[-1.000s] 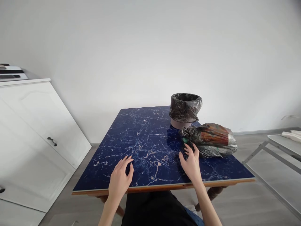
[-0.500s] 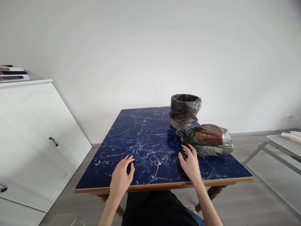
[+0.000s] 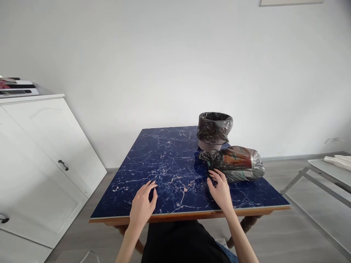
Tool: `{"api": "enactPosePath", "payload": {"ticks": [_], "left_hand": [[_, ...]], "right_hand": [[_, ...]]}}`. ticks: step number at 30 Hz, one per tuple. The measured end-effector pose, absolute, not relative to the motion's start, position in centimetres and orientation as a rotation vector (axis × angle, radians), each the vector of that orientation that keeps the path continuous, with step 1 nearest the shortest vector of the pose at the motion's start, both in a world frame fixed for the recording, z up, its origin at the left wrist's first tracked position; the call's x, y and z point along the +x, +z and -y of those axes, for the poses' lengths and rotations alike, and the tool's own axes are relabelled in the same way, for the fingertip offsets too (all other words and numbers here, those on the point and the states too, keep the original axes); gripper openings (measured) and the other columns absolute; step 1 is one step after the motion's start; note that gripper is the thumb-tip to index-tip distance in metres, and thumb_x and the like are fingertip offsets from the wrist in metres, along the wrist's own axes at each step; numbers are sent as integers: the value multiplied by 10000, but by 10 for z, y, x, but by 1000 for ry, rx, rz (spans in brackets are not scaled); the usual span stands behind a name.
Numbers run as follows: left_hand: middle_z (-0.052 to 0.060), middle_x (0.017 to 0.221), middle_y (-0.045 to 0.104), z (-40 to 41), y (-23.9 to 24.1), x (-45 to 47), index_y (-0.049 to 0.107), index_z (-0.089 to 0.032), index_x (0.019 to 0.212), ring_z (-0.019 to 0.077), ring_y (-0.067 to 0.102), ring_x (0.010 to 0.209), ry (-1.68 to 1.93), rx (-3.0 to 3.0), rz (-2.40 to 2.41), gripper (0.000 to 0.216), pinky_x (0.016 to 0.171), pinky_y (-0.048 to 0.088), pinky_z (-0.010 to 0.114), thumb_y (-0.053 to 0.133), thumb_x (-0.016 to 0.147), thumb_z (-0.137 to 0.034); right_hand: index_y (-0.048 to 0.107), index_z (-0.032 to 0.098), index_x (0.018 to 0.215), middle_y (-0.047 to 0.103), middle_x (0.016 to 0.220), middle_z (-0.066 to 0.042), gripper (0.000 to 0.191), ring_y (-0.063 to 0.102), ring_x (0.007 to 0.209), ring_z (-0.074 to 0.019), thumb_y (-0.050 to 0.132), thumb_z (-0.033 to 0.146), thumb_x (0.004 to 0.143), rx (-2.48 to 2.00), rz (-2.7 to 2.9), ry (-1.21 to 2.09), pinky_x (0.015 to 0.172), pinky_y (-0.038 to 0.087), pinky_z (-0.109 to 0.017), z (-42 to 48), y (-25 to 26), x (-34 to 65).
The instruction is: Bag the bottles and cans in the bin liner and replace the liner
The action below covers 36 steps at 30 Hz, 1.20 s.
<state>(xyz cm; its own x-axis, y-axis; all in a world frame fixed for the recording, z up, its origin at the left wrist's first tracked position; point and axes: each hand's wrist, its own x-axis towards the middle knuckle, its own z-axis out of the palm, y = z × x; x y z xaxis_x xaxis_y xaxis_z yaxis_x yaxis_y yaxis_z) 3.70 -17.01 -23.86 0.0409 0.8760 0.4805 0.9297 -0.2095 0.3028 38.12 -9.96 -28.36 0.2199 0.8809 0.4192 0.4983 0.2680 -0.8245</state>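
Note:
My left hand (image 3: 142,205) lies flat on the dark blue marbled table (image 3: 170,164), fingers spread, holding nothing. My right hand (image 3: 221,189) also rests on the tabletop with fingers apart, its fingertips at the knotted end of a filled black rubbish bag (image 3: 235,163). The bag lies on its side at the table's right, and something orange-brown shows through the plastic. Behind it stands a small round bin (image 3: 214,130) lined with a black bag.
A white cabinet (image 3: 38,160) with dark handles leans at the left, with flat items (image 3: 15,87) on top. A grey metal frame (image 3: 315,190) with a white surface stands at the right. A white wall rises behind the table. Grey floor surrounds it.
The view has tilted up and back slightly, so the table and bag sit a little lower and smaller. Both hands have stayed on the tabletop in nearly the same pose.

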Motion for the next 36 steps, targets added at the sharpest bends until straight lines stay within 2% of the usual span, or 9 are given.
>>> {"api": "enactPosePath", "payload": {"ticks": [10, 19, 27, 36], "left_hand": [[41, 1409, 742, 171, -237, 37, 733, -292, 1234, 304, 665, 1373, -936, -2198, 1895, 327, 1138, 580, 495, 481, 1070, -418], [39, 1446, 720, 175, -234, 41, 728, -281, 1248, 308, 641, 1401, -913, -2212, 1952, 357, 1130, 585, 507, 452, 1078, -431], [51, 1421, 735, 176, -230, 43, 735, -283, 1223, 304, 665, 1372, -965, -2218, 1930, 348, 1150, 567, 503, 460, 1067, -427], [47, 1420, 736, 175, -228, 43, 736, -286, 1186, 303, 662, 1376, -955, -2220, 1945, 325, 1101, 598, 496, 459, 1062, -399]], "right_hand": [[712, 196, 1266, 566, 1470, -188, 498, 729, 1104, -287, 512, 581, 1021, -1327, 1431, 418, 1048, 596, -515, 98, -284, 381], [733, 204, 1235, 588, 1453, -177, 427, 739, 1076, -283, 526, 499, 1008, -1331, 1480, 437, 1040, 583, -505, 99, -283, 384], [751, 198, 1187, 603, 1442, -180, 421, 737, 1051, -275, 513, 494, 1005, -1307, 1496, 443, 1023, 588, -498, 101, -281, 385], [763, 192, 1189, 629, 1410, -180, 419, 745, 1022, -272, 523, 483, 1004, -1282, 1482, 444, 984, 611, -484, 100, -280, 384]]}}
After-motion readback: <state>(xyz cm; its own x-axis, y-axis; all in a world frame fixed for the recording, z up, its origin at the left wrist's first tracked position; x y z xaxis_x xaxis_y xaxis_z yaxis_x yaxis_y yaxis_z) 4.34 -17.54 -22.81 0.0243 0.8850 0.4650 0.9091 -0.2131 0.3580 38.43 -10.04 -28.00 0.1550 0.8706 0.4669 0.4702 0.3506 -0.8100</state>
